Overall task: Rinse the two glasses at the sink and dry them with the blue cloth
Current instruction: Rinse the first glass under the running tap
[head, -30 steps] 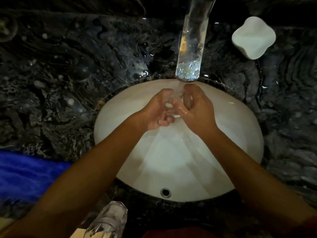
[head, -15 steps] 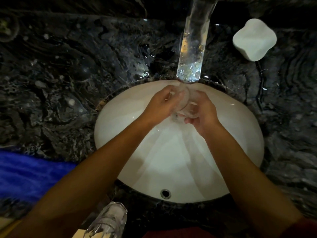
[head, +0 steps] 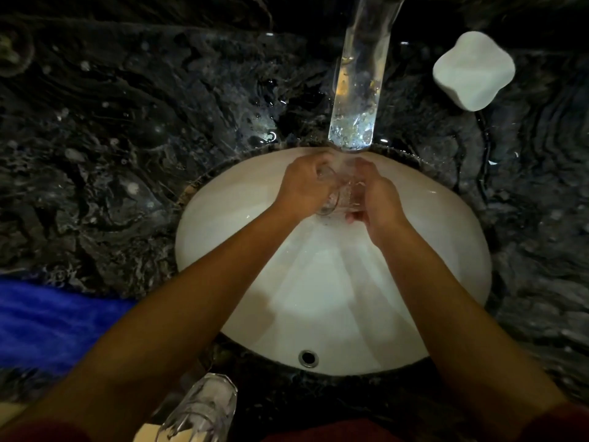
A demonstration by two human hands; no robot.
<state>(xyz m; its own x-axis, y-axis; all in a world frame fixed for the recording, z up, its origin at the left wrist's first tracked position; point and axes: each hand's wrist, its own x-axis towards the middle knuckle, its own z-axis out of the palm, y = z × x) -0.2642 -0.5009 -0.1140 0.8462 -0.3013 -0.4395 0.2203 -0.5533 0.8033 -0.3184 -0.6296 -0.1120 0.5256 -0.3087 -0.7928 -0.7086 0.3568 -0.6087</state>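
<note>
Step in hand: you were rinsing the first glass (head: 339, 194) under the faucet (head: 357, 90), at the far edge of the white sink (head: 446, 250).
Left hand: your left hand (head: 302, 186) curled round the glass from its left, fingers wrapped on the wall.
Right hand: your right hand (head: 377, 199) clasped the glass from the other side, fingers bent round it.
Glass position: it sat between both palms, tilted; which way the mouth faced could not be told.
Doing it well: you probably needed to turn the glass so the stream reached inside and out, with a firm grip on the wet, slippery wall.
Second glass: the other glass (head: 204, 409) stood on the dark counter (head: 127, 154) by your left forearm, not yet rinsed by the look of it.
Cloth: the blue cloth (head: 47, 323) lay on the counter left of the sink, well apart from your hands.
</note>
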